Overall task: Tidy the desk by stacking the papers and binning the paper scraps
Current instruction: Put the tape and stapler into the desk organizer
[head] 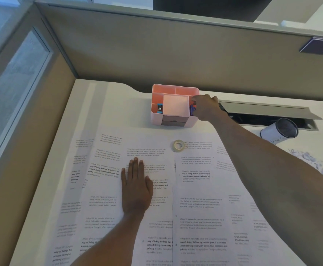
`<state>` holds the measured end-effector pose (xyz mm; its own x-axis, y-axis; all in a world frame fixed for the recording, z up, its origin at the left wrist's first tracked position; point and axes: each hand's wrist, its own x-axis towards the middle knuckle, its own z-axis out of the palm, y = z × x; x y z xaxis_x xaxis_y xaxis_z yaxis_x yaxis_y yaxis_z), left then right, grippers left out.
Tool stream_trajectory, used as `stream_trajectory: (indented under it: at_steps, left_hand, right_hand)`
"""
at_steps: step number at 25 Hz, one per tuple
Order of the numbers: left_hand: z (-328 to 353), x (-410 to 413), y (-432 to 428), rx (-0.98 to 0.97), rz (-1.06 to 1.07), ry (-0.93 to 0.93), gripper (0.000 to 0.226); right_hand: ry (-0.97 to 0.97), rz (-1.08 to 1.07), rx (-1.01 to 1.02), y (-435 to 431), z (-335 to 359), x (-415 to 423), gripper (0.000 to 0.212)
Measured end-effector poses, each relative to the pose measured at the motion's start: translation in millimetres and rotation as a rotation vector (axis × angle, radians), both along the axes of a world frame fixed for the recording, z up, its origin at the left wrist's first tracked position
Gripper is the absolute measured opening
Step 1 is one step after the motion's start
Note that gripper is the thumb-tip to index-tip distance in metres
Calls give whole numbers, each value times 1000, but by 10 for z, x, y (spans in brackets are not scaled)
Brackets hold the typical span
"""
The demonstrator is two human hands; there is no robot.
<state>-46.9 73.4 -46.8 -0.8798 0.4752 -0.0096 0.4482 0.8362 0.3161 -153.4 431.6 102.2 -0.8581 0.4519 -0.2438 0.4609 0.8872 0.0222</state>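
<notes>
While the papers (195, 208) lie spread in front of the pink organizer (155, 118), they are pressed by the flat, straight-fingered left hand (136, 189). A blue-and-red item (192, 108) in the organizer's right compartment is pinched by the right hand (204, 107). Stacking seems not yet begun: both hands must be freed, and the scraps (308, 160), well right of the organizer, binned.

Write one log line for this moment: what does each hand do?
left hand: flat on papers | right hand: grips blue item in organizer | scraps: on desk
</notes>
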Motion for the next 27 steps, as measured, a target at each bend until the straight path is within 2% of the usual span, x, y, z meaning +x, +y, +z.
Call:
stream_trajectory:
  at_steps: [4,6,8,15,18,22,27]
  left_hand:
    - [-5,4,0,-4,1,-3,61]
    - [-3,-1,-1,0,3,-5,61]
    - [-6,1,-3,0,3,-1,61]
    - [-23,-5,1,-6,12,-16,62]
    - [-26,-5,5,-7,11,-17,62]
    - [-26,-5,6,-10,9,-12,62]
    - [-15,-5,4,9,9,-3,63]
  right_hand:
    - [313,-97,9,-196,69,162,21]
    - [503,-90,26,-374,2,326,9]
    - [610,-75,40,-566,-110,508,6]
    - [514,-137,-95,-1009,-625,902,16]
    - [460,-204,-193,-1159,-798,1005,35]
    - [350,-222,-177,-1231,-983,1034,54]
    - [299,-233,-125,-1235,-1087,1028,48]
